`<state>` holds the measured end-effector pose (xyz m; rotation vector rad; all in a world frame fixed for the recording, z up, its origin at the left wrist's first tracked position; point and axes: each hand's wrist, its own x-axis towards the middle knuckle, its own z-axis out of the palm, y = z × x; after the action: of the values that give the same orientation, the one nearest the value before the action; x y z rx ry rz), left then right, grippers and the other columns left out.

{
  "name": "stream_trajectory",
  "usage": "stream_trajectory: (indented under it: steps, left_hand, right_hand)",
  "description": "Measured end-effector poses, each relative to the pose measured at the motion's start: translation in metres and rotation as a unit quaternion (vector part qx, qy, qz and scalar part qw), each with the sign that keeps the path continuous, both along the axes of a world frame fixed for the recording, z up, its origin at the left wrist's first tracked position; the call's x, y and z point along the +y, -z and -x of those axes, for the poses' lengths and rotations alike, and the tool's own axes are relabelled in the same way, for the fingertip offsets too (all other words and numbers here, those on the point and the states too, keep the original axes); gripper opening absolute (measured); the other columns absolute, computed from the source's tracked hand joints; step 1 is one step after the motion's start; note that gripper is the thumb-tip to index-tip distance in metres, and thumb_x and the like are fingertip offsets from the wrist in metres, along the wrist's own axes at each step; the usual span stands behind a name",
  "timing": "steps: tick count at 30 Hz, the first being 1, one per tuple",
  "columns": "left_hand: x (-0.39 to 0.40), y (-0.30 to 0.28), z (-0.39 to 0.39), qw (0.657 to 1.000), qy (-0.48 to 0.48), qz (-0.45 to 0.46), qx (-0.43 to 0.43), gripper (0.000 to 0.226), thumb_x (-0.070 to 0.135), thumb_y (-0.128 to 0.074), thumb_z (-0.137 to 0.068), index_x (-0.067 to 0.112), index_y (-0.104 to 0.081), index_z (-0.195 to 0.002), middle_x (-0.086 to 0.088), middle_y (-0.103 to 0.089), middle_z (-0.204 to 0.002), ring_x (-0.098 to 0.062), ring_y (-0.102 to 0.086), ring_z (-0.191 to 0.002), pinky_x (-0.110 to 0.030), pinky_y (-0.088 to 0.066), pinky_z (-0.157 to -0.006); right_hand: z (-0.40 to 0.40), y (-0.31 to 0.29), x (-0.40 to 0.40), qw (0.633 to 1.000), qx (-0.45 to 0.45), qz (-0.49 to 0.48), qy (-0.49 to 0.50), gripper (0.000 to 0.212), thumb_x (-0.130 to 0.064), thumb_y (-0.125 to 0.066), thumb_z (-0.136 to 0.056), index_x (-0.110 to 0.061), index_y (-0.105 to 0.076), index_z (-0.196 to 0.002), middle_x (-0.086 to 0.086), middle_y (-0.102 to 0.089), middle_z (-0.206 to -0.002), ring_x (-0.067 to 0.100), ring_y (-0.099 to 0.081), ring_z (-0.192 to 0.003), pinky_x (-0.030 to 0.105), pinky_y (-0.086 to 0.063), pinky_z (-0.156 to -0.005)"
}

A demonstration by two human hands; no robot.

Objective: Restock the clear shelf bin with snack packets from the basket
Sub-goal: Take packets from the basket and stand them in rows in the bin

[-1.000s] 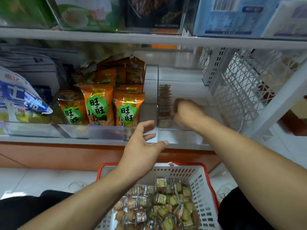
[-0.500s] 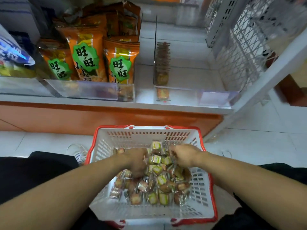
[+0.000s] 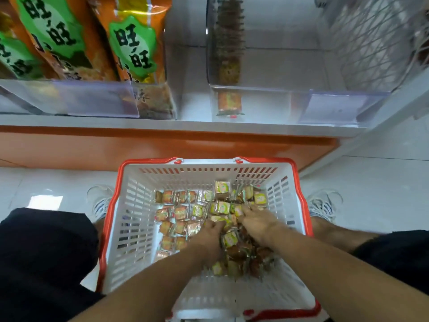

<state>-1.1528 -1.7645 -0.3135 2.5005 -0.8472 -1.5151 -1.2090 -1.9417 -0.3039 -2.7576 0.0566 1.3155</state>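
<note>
Reaching down with both arms, we have each hand buried in the heap of snack packets inside the basket. Left hand: knuckles up, fingers curled into the pile around packets; the fingertips are hidden among the wrappers, so we cannot tell how many packets they grip. Right hand: just beside the left, slightly farther from us, fingers also curled down onto packets, with one yellow-green wrapper showing at its fingertips. Exact grasp is blurred; we note both hands as closing on packets.

Basket is white slotted plastic with a red rim and sits on the floor between our shoes. Packets lie loose, mostly ahead of and to the left of the left hand, with more under and behind both wrists.

Clear shelf bin stands on the shelf well beyond the hands, up and ahead of the right one. It holds one row of packets standing on edge along its left wall; the rest of its floor shows bare.

Beyond and left of the left hand, a second clear bin holds orange snack bags with green labels. A white wire rack sits far right of the clear shelf bin.
</note>
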Motion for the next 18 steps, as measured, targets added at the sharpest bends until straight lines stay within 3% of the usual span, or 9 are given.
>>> stream_trajectory:
  steps: [4,7,9,12,16,18]
  left_hand:
    - [-0.008,0.019,0.002,0.999,-0.035,0.007,-0.018,0.098,0.042,-0.075,-0.082,0.038,-0.015,-0.159,0.0,-0.023,-0.156,-0.032,-0.048,-0.135,-0.053,-0.051,-0.104]
    - [-0.019,0.027,-0.004,0.999,-0.038,0.018,-0.026,0.089,0.038,-0.077,-0.083,0.031,-0.028,-0.157,-0.006,-0.034,-0.147,-0.032,-0.049,-0.133,-0.044,-0.047,-0.11]
    - [-0.023,0.029,-0.006,0.999,-0.027,0.026,-0.029,0.076,0.035,-0.078,-0.083,0.03,-0.041,-0.149,-0.007,-0.038,-0.142,-0.031,-0.048,-0.131,-0.037,-0.043,-0.111]
    - [-0.024,0.031,-0.003,0.999,0.029,0.015,-0.034,0.062,0.034,-0.076,-0.085,0.022,-0.048,-0.139,-0.008,-0.044,-0.139,-0.03,-0.047,-0.129,-0.039,-0.043,-0.109]
    - [-0.023,0.025,-0.004,0.993,0.06,0.031,-0.093,0.03,0.024,-0.063,-0.091,0.019,-0.056,-0.119,-0.008,-0.069,-0.117,-0.027,-0.064,-0.106,-0.036,-0.053,-0.092]
    - [-0.02,0.019,-0.009,0.996,0.014,0.045,-0.075,0.029,0.023,-0.064,-0.088,0.021,-0.06,-0.117,-0.005,-0.072,-0.109,-0.025,-0.066,-0.099,-0.035,-0.057,-0.089]
  right_hand:
    - [-0.002,0.001,-0.002,1.0,-0.017,-0.013,0.019,0.055,-0.001,-0.056,-0.093,-0.012,-0.047,-0.146,0.012,-0.027,-0.162,0.032,-0.03,-0.147,0.046,-0.041,-0.113]
    - [0.002,0.004,-0.003,0.998,-0.038,-0.026,0.04,0.049,-0.002,-0.054,-0.092,-0.015,-0.05,-0.139,0.01,-0.054,-0.141,0.029,-0.048,-0.13,0.043,-0.045,-0.106]
    - [0.006,0.006,-0.005,0.996,-0.039,-0.039,0.075,0.049,0.004,-0.054,-0.087,-0.019,-0.053,-0.131,0.01,-0.057,-0.128,0.031,-0.056,-0.119,0.041,-0.049,-0.097]
    - [0.01,0.008,-0.01,0.988,-0.028,-0.075,0.132,0.048,0.007,-0.055,-0.079,-0.024,-0.054,-0.116,0.006,-0.056,-0.118,0.029,-0.059,-0.109,0.038,-0.05,-0.09]
    - [0.008,0.006,-0.018,0.978,-0.032,-0.114,0.17,0.043,-0.013,-0.07,-0.082,-0.037,-0.059,-0.117,0.0,-0.062,-0.119,0.024,-0.059,-0.108,0.033,-0.049,-0.088]
    - [0.008,0.002,-0.019,0.977,-0.042,-0.12,0.169,0.045,-0.02,-0.073,-0.084,-0.036,-0.06,-0.124,-0.002,-0.063,-0.122,0.022,-0.059,-0.111,0.033,-0.05,-0.092]
